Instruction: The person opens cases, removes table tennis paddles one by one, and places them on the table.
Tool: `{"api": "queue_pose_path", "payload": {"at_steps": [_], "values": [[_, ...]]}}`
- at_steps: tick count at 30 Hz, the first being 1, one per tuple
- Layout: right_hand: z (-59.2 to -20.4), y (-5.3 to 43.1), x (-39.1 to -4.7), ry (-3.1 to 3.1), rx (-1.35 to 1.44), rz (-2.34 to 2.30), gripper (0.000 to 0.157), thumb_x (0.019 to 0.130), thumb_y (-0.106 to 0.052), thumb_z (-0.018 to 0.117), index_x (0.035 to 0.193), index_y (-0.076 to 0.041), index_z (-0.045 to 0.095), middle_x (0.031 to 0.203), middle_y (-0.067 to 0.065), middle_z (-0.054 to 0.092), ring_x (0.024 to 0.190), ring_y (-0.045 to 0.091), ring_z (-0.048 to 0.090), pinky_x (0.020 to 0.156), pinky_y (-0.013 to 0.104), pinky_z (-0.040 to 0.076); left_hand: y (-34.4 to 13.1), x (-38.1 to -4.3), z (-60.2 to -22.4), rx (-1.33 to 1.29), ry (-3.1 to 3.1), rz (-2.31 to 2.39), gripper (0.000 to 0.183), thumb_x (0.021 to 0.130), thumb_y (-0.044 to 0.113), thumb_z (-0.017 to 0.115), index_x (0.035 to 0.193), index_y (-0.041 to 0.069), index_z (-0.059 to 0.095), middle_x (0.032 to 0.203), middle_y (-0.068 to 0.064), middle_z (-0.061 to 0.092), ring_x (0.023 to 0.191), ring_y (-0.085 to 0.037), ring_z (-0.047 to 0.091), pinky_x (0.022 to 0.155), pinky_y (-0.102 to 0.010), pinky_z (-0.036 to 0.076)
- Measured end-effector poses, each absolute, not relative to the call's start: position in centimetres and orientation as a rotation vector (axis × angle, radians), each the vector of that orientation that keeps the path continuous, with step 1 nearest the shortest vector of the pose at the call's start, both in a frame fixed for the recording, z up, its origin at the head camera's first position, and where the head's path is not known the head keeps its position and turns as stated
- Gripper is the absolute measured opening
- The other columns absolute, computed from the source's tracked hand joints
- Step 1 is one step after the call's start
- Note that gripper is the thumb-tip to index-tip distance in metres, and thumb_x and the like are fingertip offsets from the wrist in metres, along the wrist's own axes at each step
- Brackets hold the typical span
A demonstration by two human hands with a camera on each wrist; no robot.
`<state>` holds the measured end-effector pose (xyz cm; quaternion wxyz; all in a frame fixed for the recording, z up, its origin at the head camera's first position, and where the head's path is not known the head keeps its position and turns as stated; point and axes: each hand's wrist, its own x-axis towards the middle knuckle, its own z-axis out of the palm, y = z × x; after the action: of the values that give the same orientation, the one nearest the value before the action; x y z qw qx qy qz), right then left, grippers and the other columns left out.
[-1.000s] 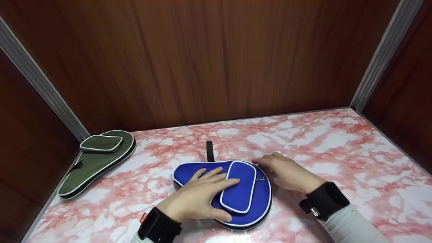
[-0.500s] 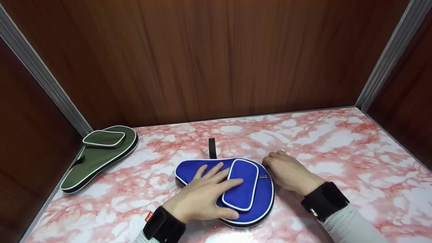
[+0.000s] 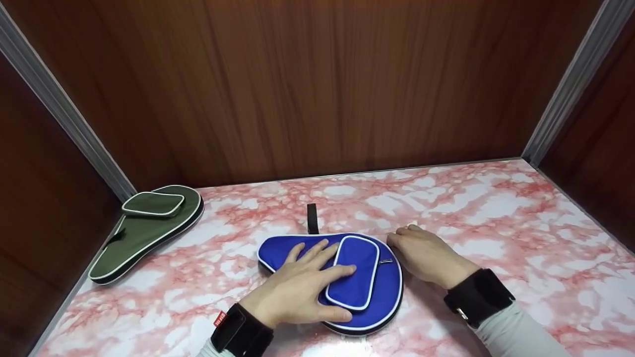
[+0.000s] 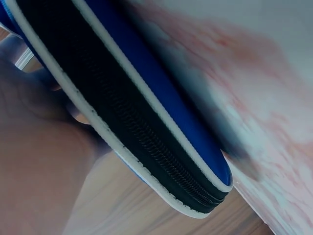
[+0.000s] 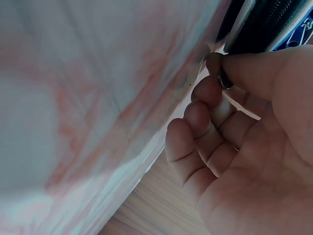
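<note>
A blue table tennis bat case (image 3: 388,292) with white piping and a small raised pocket (image 3: 353,277) lies on the table, its narrow end to the left. Spread over its front is my left hand (image 3: 297,292), fingers straight, the thumb low on the wide part. At the case's upper right edge, my right hand (image 3: 430,254) pinches a dark metal zipper pull (image 5: 225,80) between thumb and index finger; its other fingers curl beneath. The left wrist view shows the black zipper (image 4: 146,134) along the case's side, closed there.
A green bat case (image 3: 144,240) of similar shape lies at the left, near the wall. A black strap loop (image 3: 312,219) sticks out behind the blue case. Wooden panels (image 3: 317,89) enclose the marbled red and white table (image 3: 496,213) at the back and sides.
My right hand has shifted slightly right along the blue case's edge, its fingers more curled. The left hand stays on the case. The view has shifted a little; the last half second shows little motion.
</note>
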<state>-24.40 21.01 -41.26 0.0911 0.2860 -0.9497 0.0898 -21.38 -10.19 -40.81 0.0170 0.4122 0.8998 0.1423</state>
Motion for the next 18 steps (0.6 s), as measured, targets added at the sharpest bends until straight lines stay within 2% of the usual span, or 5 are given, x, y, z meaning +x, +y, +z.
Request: {"api": "queue_pose_path", "payload": {"at_steps": [8, 18], "values": [[-41.21, 21.26, -24.47, -2.815, 0.850, 0.234, 0.013, 0.103, -0.008, 0.071, 0.094, -0.016, 0.071, 0.094, 0.003, 0.069, 0.094, 0.033, 0.068, 0.086, 0.051, 0.056, -10.17, -21.46, -40.82, 1.289, 2.799, 0.426, 0.081, 0.093, 0.077, 0.071, 0.160, 0.034, 0.060, 0.177, -0.011, 0.036, 0.166, -0.040, 0.024, 0.126, -0.073, 0.020], [-41.26, 21.71, -24.52, -2.695, 0.934, 0.225, 0.023, 0.097, -0.007, 0.078, 0.082, -0.021, 0.067, 0.081, -0.005, 0.066, 0.082, 0.025, 0.068, 0.076, 0.048, 0.055, -10.24, -21.39, -40.77, 1.283, 2.795, 0.422, 0.080, 0.093, 0.076, 0.071, 0.160, 0.034, 0.059, 0.177, -0.009, 0.037, 0.166, -0.038, 0.024, 0.126, -0.073, 0.020]]}}
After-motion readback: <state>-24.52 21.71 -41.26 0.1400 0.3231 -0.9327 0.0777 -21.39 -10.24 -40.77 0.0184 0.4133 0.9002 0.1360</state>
